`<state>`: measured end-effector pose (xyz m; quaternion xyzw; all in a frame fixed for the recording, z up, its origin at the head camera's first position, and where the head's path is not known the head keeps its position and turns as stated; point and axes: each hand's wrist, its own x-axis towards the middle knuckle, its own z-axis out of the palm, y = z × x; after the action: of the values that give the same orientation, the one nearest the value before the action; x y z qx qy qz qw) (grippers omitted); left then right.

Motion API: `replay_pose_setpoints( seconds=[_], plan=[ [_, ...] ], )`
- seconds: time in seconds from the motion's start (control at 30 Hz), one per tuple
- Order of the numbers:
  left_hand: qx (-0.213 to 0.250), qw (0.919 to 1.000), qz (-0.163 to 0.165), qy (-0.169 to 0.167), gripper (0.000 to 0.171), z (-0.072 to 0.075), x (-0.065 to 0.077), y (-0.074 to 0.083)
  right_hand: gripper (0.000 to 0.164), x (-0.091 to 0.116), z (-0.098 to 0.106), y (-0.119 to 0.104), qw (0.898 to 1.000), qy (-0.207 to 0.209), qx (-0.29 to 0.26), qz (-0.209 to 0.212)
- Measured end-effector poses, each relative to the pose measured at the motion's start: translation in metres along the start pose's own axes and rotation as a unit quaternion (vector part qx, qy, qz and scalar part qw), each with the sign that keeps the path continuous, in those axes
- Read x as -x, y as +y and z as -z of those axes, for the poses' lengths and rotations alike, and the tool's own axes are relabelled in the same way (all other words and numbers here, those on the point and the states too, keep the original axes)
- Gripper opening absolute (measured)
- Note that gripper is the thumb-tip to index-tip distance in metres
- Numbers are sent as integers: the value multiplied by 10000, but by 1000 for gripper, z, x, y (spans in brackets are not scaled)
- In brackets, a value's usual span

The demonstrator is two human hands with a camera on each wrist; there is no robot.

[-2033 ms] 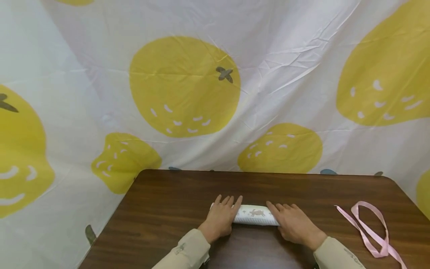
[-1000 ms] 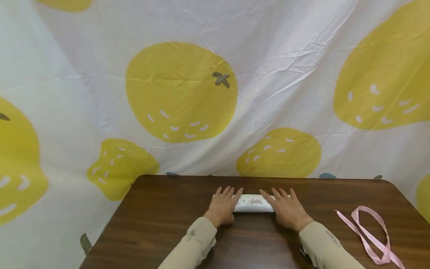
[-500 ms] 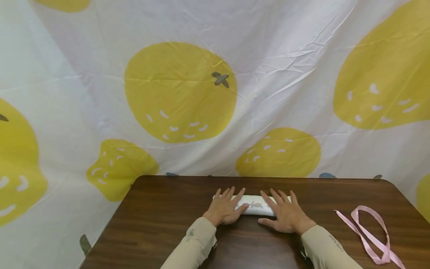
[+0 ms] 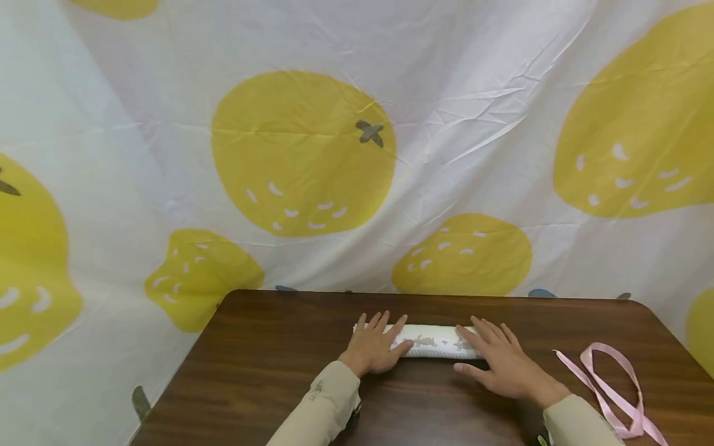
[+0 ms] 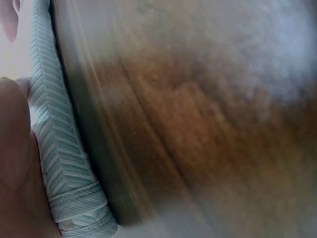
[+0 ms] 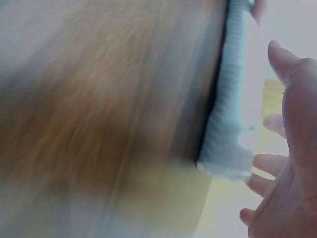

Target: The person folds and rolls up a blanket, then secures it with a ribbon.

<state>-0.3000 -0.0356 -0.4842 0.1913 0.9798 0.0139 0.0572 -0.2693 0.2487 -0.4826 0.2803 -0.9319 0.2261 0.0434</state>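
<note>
A white cloth point(image 4: 437, 334) printed with small brown animals lies rolled up on the dark wooden table point(image 4: 290, 371). Straight, spread fingers of my left hand point(image 4: 372, 348) rest across its left end, the thumb along the front. My right hand point(image 4: 504, 362) is at the other end, fingers spread and overlapping the roll in the head view. Seen from the right wrist, the open right hand point(image 6: 292, 148) stands a little apart from the roll's end point(image 6: 225, 148). The left wrist view shows chevron-ribbed fabric point(image 5: 57, 124) with layered hems at the end.
To the right of the right hand, a pink ribbon point(image 4: 613, 396) lies in a loose loop on the table. Behind the table's far edge hangs a white curtain point(image 4: 424, 155) printed with yellow fruit.
Both hands slid the roll away from me at first. Since half a second ago, my right hand has shifted right, uncovering more of the print, while the left hand has stayed in place.
</note>
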Motion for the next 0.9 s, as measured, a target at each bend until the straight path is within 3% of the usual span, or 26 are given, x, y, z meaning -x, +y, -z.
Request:
replay_pose_setpoints(
  seconds=[0.23, 0.4, 0.7, 0.9],
  plan=[
    [-89, 9999, 3, 118, 67, 1, 1, -2, 59, 28, 31, 19, 9969, 761, 172, 80],
    [-119, 9998, -15, 156, 67, -1, -1, -2, 52, 47, 52, 38, 9955, 924, -92, -168],
    [-153, 9997, -15, 200, 67, -4, -1, -1, 55, 75, 75, 71, 9921, 756, -177, -988],
    [-39, 9998, -63, 169, 67, -4, -1, -1, 60, 85, 81, 92, 9807, 508, -385, -1848]
  ],
)
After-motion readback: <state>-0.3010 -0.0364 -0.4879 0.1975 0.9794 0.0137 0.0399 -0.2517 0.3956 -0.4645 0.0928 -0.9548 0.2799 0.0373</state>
